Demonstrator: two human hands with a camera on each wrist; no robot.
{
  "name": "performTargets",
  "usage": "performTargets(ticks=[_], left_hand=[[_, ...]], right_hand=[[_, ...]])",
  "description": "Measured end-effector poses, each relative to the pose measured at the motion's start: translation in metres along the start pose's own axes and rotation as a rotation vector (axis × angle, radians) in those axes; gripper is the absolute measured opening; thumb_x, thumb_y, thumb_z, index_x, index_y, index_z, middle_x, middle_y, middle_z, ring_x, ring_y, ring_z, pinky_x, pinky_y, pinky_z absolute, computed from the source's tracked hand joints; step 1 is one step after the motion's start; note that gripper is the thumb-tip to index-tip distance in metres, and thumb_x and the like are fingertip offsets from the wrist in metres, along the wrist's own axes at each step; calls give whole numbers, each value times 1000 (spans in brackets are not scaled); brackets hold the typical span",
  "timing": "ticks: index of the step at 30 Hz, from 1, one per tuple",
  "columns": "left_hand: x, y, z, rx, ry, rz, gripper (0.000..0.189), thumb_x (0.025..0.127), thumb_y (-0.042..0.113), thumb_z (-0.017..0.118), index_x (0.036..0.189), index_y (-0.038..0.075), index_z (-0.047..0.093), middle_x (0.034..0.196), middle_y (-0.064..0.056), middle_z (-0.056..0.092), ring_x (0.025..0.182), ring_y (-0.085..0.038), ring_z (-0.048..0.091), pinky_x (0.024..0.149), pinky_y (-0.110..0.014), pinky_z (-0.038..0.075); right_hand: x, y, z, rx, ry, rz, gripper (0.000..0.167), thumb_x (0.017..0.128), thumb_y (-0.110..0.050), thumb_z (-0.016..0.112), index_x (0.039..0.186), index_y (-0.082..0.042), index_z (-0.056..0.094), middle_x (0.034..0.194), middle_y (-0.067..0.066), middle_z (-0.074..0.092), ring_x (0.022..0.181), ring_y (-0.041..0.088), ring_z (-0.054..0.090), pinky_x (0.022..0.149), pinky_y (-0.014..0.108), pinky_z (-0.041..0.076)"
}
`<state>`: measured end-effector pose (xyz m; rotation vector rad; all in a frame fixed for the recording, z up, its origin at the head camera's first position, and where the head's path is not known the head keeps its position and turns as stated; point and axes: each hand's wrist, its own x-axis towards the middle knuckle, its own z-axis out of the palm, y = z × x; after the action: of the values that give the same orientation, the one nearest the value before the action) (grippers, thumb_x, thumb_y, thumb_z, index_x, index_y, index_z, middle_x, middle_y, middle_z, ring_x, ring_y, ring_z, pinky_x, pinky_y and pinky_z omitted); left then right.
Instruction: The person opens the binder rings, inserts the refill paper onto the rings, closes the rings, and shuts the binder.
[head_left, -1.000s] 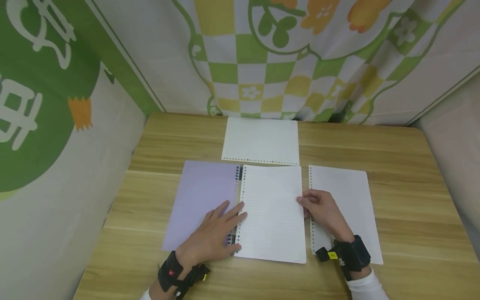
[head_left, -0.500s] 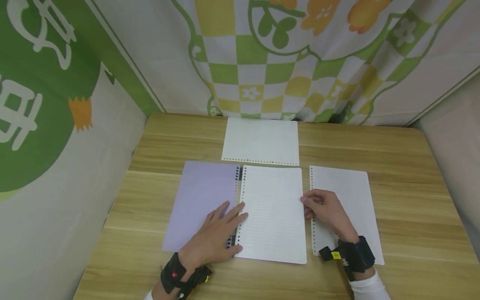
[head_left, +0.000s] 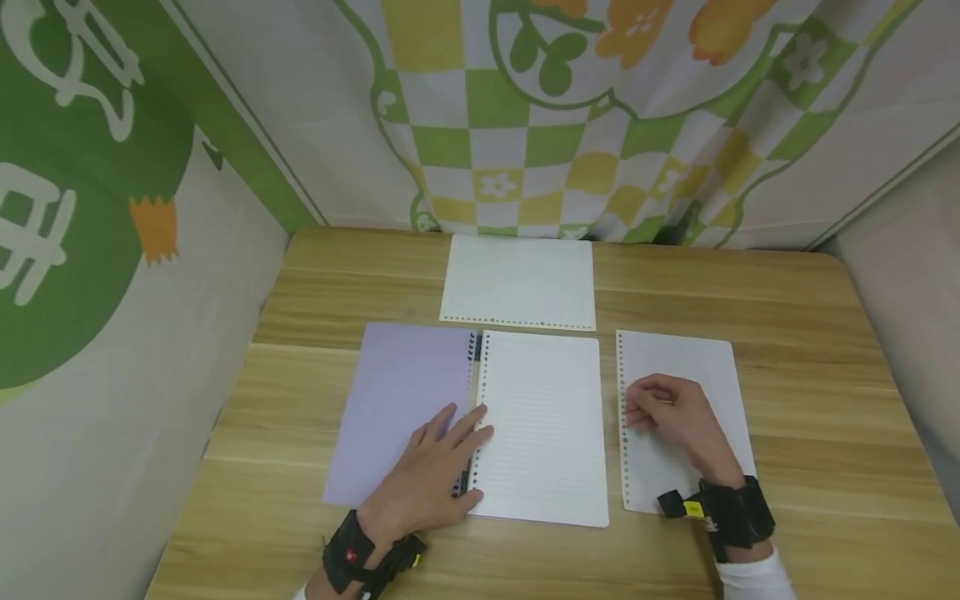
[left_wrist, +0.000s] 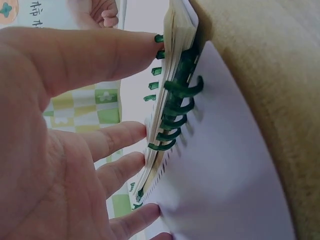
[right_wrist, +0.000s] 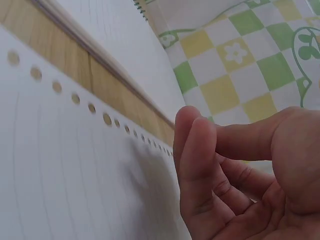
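An unfastened ring-binder notebook lies in the middle of the table in the head view, its purple cover [head_left: 405, 400] on the left and a stack of lined white pages [head_left: 543, 425] on the right. My left hand [head_left: 423, 479] rests across the spine with fingers spread, fingertips on the punched page edge. Green binder rings [left_wrist: 182, 90] stand apart between pages and cover in the left wrist view. Over a loose punched sheet [head_left: 697, 358] on the right hovers my right hand [head_left: 678, 417], fingers loosely bent, nothing between them. Its shadow falls on that sheet in the right wrist view.
Another loose punched sheet [head_left: 517, 279] lies sideways behind the notebook, near the table's back edge. A patterned curtain [head_left: 525, 150] hangs behind the wooden table [head_left: 810, 400]. Walls stand close at the left and right sides.
My right hand has let go of the page stack's right edge and moved right, over the loose sheet. My left hand has stayed on the spine.
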<state>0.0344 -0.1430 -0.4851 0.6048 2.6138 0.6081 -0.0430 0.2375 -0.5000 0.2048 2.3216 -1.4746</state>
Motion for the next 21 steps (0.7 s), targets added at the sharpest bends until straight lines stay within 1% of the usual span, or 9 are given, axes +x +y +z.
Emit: performTargets(ticks=[7, 10, 11, 13, 15, 16, 18, 21], left_hand=[[1, 1, -3, 1, -6, 2, 77, 95, 34, 80, 162, 14, 46, 177, -6, 27, 162, -47, 19, 127, -67, 24], [3, 3, -3, 15, 12, 13, 75, 95, 35, 80, 159, 12, 49, 176, -9, 30, 161, -48, 22, 127, -66, 24], [5, 4, -3, 18, 21, 18, 73, 95, 35, 79, 158, 12, 50, 175, -10, 31, 160, -48, 23, 127, -66, 24], [9, 6, -3, 22, 37, 25, 71, 96, 36, 78, 157, 10, 52, 174, -11, 32, 159, -48, 25, 127, -66, 24], [15, 10, -3, 25, 48, 38, 68, 98, 36, 77, 156, 9, 53, 174, -13, 32, 159, -48, 26, 127, -66, 25], [18, 13, -3, 31, 53, 47, 67, 99, 36, 76, 156, 9, 53, 174, -14, 32, 158, -48, 26, 127, -66, 25], [25, 19, -3, 46, 58, 70, 64, 100, 36, 74, 155, 8, 54, 173, -15, 34, 158, -49, 28, 126, -65, 26], [36, 29, -2, 96, 69, 115, 61, 102, 36, 72, 153, 7, 55, 170, -17, 38, 157, -48, 32, 125, -65, 30]], right_hand=[[-12, 13, -25, -39, 92, -38, 36, 108, -25, 65, 127, 6, 68, 100, 17, 78, 83, 15, 75, 72, 28, 64], [-18, 19, -36, -77, 133, -57, 36, 109, -26, 65, 128, 5, 68, 104, 20, 77, 84, 13, 74, 73, 26, 64], [-20, 21, -38, -105, 146, -62, 36, 109, -26, 65, 129, 4, 68, 106, 20, 77, 86, 13, 73, 73, 25, 63], [-24, 24, -44, -172, 172, -67, 37, 109, -28, 65, 130, 2, 69, 112, 22, 75, 91, 17, 73, 72, 24, 62], [-27, 25, -48, -247, 191, -69, 40, 108, -31, 65, 131, 1, 68, 118, 24, 74, 99, 25, 73, 76, 25, 60], [-30, 26, -50, -288, 199, -63, 43, 107, -34, 66, 132, 1, 67, 122, 25, 73, 103, 29, 72, 78, 27, 59], [-34, 27, -54, -358, 203, -46, 53, 105, -39, 70, 136, 3, 64, 129, 29, 68, 110, 39, 68, 83, 38, 59], [-40, 27, -60, -439, 181, 12, 76, 97, -45, 79, 146, 8, 53, 139, 37, 57, 120, 51, 59, 90, 58, 57]])
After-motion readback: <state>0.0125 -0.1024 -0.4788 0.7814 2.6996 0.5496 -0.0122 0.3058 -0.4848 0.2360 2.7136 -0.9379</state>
